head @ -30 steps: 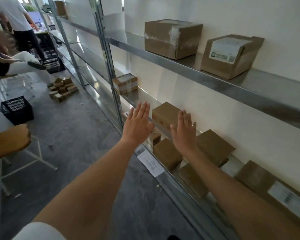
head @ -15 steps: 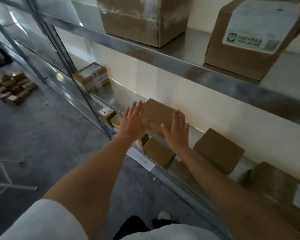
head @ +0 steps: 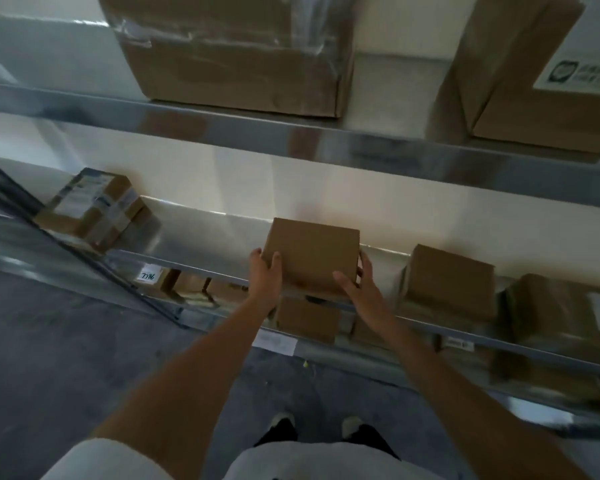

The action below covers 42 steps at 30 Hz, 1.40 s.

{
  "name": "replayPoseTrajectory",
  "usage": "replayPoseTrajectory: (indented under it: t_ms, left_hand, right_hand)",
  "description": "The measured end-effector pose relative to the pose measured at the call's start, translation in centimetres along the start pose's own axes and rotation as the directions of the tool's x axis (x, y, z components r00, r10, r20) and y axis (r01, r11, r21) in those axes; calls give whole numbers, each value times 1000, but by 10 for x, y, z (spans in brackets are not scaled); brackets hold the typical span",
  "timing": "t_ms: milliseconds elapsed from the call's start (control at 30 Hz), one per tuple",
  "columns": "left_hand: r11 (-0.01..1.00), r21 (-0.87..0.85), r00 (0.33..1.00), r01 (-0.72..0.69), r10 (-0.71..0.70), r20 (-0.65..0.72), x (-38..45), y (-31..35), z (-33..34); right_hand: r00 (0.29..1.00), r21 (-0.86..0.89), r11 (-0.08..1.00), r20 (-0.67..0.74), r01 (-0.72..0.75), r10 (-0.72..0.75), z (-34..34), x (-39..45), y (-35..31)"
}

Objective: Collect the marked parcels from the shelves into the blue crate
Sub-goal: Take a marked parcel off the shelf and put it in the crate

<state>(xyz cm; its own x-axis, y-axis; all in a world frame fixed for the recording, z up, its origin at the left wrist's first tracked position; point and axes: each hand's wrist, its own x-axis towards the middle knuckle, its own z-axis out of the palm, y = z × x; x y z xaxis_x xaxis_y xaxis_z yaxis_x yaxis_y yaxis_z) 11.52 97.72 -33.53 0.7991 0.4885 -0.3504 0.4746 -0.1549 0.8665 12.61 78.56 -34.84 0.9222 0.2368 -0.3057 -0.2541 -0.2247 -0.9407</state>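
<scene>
Plain brown cardboard parcel (head: 312,256) at the near edge of the grey metal middle shelf (head: 194,244). Left hand (head: 265,277) and right hand (head: 359,287) clasp its opposite sides, fingers curled round the edges, thumbs on top, probably to lift it level. Blue crate unseen.

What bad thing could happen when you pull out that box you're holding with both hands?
The plain box is gripped only at its sides by the left hand and right hand, so it might slip and fall onto the shoes below. Pulling it out quickly could also catch it on the shelf edge. Swinging it right could nudge the neighbouring box, which sits close beside it.
</scene>
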Motion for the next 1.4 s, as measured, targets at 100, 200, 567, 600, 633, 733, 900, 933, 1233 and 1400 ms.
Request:
replayPoseTrajectory:
  t_ms: [100,200,567,600,633,733,900,933,1233,1400]
  left_hand:
    - [998,-64,994,23,-16,106,12,0,-15]
    - [996,-89,991,14,-2,131,23,10,-30]
    - [966,-228,963,-118,167,209,36,51,-59]
    - [966,-230,960,-120,172,222,37,51,-59]
    - [965,-232,957,-121,175,230,38,51,-59]
    - [963,-230,954,-142,195,229,40,48,-62]
    - [972,-184,951,-143,186,246,48,43,-68]
    - [977,-170,955,-129,169,244,50,42,-70]
    - [998,-49,967,-48,58,247,63,29,-68]
    - [972,205,964,-119,64,257,70,18,-66]
  right_hand:
    - [988,54,990,-74,-129,133,11,-3,-8]
    - [964,104,980,-190,-171,188,18,-6,-16]
    - [900,387,922,-398,-11,178,14,-11,-51]
    - [902,390,921,-397,-4,172,14,-11,-54]
    - [907,379,926,-390,3,157,15,-11,-57]
    - [924,328,945,-365,17,110,20,-12,-64]
    - [939,291,956,-338,35,69,30,-9,-69]
    - [938,286,958,-339,35,66,33,-8,-69]
    - [925,149,989,-376,-3,60,37,0,-63]
    - [914,48,989,-379,-140,148,54,8,-47]
